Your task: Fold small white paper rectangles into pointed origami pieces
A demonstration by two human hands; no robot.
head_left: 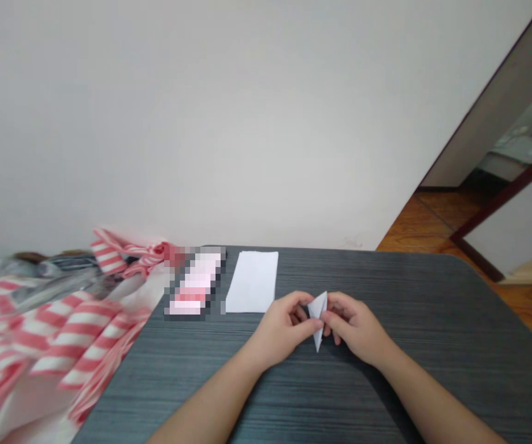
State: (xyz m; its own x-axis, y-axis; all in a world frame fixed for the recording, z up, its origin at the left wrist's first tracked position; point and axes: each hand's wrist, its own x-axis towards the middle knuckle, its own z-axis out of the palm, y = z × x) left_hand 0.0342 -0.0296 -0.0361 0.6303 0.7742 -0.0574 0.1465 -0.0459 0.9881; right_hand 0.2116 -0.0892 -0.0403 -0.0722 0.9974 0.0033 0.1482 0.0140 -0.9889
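Note:
A small piece of folded white paper (318, 306), pointed at top and bottom, is held up over the dark table between both hands. My left hand (287, 327) pinches its left side, thumb in front and fingers behind. From the other side my right hand (353, 324) grips the right edge, its thumb close to the left one. The fingers behind the paper are partly hidden. Left of my left hand, a flat stack or sheet of white paper (253, 282) lies on the table.
The dark wood-grain table (432, 333) meets a pale wall (266, 135) at its far edge. A blurred-out pink and white item (196, 282) lies at the table's left. Red-and-white striped cloth (62, 333) is heaped beyond the left edge. Wooden floor (418, 225) shows at right.

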